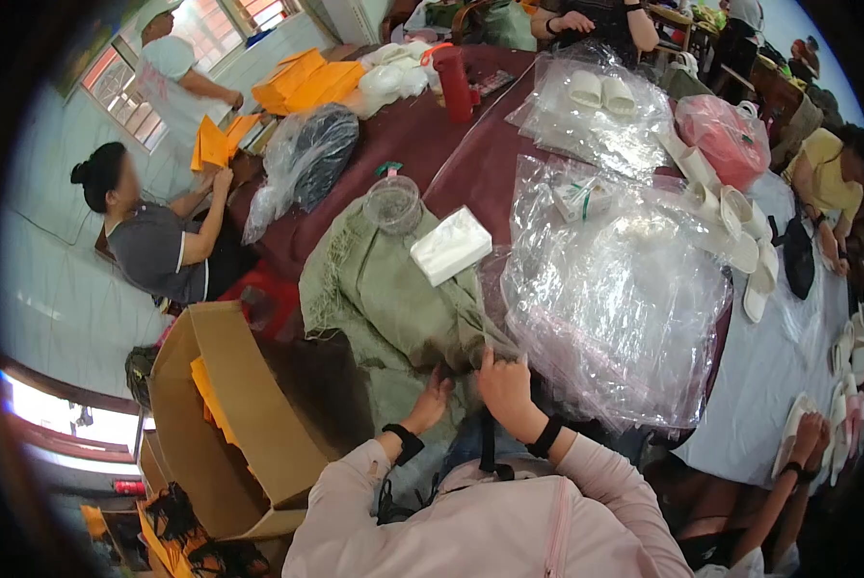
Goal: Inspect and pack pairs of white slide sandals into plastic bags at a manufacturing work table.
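An olive-green cloth (384,289) with a frayed left edge lies bunched over the near side of the table and hangs toward my lap. My right hand (509,395) grips its near edge, fingers pointing away from me. Just left of it, my left hand (426,405) has its fingers curled at the same hanging edge, partly hidden by the folds. On top of the cloth rest a white pack of tissues (451,246) and a clear round plastic tub (393,205). Right of my hands lies a stack of clear plastic bags (615,299).
A large open cardboard box (249,405) holding orange pieces stands at my left. Pale slippers (740,241) line the right side, near a pink bag (724,140). Farther off are a red flask (454,85) and orange packets (306,82). Several people work around the dark-red table (393,135).
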The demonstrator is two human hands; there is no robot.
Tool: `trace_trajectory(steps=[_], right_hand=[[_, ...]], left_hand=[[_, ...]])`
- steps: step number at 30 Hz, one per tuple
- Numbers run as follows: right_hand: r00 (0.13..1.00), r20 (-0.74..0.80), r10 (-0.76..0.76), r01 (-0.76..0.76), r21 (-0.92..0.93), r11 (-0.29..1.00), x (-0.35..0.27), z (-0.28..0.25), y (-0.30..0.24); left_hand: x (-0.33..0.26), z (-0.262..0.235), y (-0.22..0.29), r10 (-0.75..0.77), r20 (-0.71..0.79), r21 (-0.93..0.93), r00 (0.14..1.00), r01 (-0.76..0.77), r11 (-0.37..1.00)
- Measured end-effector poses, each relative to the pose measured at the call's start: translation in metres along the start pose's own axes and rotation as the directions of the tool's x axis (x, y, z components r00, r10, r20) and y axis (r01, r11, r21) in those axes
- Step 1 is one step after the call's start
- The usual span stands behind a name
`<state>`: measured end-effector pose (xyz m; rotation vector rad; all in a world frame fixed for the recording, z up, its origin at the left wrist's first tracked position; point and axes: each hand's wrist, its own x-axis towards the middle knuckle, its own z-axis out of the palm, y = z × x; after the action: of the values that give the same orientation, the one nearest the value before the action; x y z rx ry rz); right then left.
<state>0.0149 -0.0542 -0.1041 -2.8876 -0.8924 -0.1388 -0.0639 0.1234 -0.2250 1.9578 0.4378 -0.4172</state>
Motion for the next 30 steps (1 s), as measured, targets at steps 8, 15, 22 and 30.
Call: trace_trajectory(steps=[8, 15, 22, 30], right_hand=[[0.999, 0.016, -0.041, 0.042, -0.102, 0.994, -0.005, 0.018, 0.006], [0.994, 0.033, -0.100, 0.102, -0.072, 0.992, -0.002, 0.010, -0.006], [0.993, 0.068, -0.094, 0.100, -0.092, 0.991, -0.006, -0.003, -0.007], [0.981, 0.105, -0.162, 0.168, -0.051, 0.984, -0.005, -0.001, -0.013]], left_hand=[[-0.008, -0.034, -0.005, 0.020, 0.391, 0.840, 0.920, -0.366, 0.401], [0.010, -0.066, -0.142, -0.682, 0.417, 0.793, 0.601, 0.126, 0.596], [-0.071, -0.117, -0.122, -0.818, 0.071, 0.836, 0.571, 0.413, 0.361], [-0.095, -0.088, -0.127, -0.727, 0.222, 0.834, 0.649, 0.260, 0.487]])
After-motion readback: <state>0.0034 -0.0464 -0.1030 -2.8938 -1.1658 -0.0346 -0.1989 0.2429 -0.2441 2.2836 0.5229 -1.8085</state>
